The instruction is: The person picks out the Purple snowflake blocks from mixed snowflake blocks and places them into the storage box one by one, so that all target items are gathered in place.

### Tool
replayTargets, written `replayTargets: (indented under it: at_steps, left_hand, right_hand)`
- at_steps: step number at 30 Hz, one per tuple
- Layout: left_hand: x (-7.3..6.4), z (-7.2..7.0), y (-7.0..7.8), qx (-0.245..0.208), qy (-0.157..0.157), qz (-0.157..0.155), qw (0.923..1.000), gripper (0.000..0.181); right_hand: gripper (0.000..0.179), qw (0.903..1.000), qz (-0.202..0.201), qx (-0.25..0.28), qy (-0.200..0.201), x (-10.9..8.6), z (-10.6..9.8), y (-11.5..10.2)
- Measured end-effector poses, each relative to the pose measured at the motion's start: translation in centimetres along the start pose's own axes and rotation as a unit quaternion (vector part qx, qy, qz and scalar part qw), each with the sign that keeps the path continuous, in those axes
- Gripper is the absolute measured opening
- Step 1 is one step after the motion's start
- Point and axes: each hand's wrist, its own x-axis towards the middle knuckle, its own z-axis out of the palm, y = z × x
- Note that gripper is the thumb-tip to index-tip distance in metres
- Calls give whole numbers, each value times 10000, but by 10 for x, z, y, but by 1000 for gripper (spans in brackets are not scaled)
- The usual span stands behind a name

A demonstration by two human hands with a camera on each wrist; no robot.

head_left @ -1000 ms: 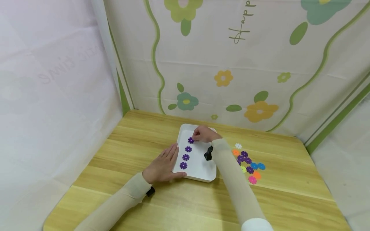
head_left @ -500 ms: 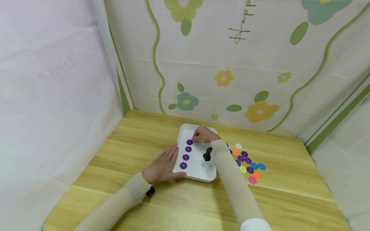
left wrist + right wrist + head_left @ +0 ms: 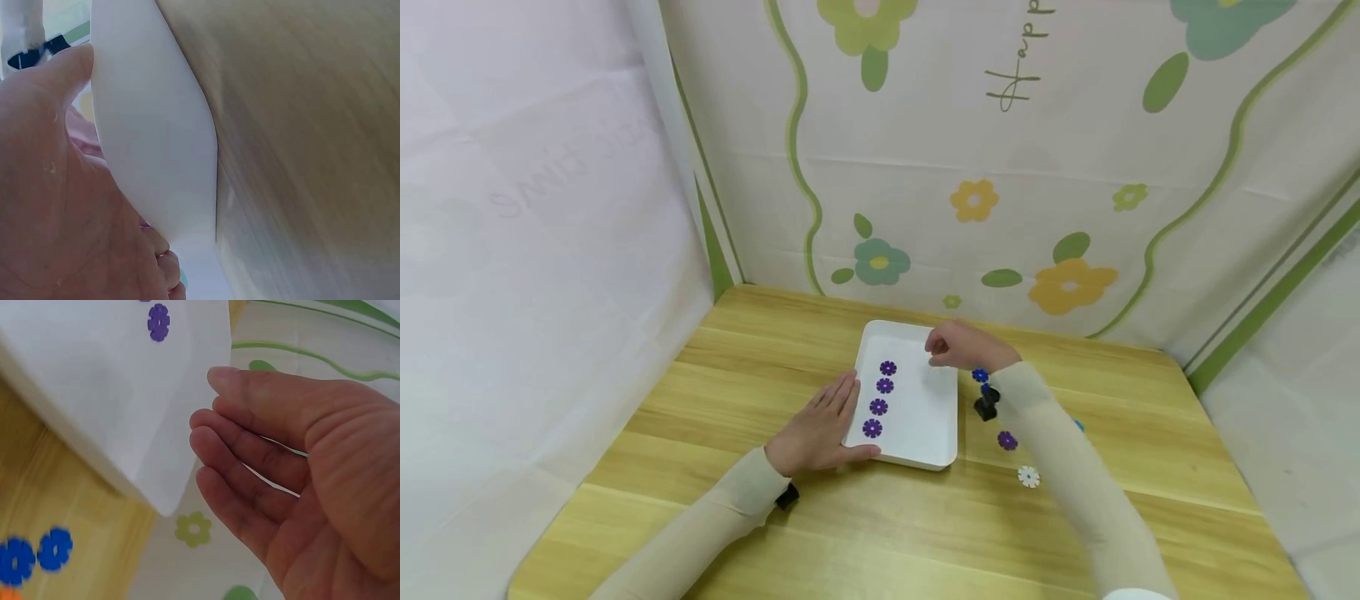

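Four-sided and shallow, a white tray (image 3: 922, 421) lies on the wooden table. Several purple notched plastic discs (image 3: 878, 407), shaped like flowers, form a line along its left side. My left hand (image 3: 816, 429) rests against the tray's near left corner, fingers straight along the left edge and thumb along the front. In the left wrist view the tray's white wall (image 3: 156, 125) stands beside that thumb. My right hand (image 3: 962, 344) hovers over the far right corner, fingers loosely curled. In the right wrist view, nothing shows between its thumb and fingertips (image 3: 203, 419).
Right of the tray lie loose discs: a blue one (image 3: 981, 375), a purple one (image 3: 1007, 440) and a white one (image 3: 1028, 477). My right sleeve (image 3: 1067, 467) hides others there. A printed curtain (image 3: 910, 217) hangs behind the table (image 3: 760, 333).
The farthest purple disc has shifted slightly toward the others, and my right hand has let go of it and moved right. My left hand stays on the tray.
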Motion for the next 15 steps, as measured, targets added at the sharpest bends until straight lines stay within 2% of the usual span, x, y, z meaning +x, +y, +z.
replayTargets:
  at_steps: [5, 9, 12, 15]
  left_hand:
    - [2, 7, -4, -11, 131, 85, 9999, 114]
    - [1, 10, -7, -181, 264, 159, 9994, 117]
    - [0, 8, -6, -288, 301, 197, 9989, 118]
    - [0, 7, -5, -183, 215, 150, 9995, 116]
  right_hand:
    - [18, 9992, -319, -237, -21, -39, -10, 5]
    - [13, 9971, -496, -568, -41, -68, -7, 15]
    - [18, 9967, -373, -698, -184, -90, -1, 21]
    - [25, 9970, -220, -642, -368, -107, 4, 24]
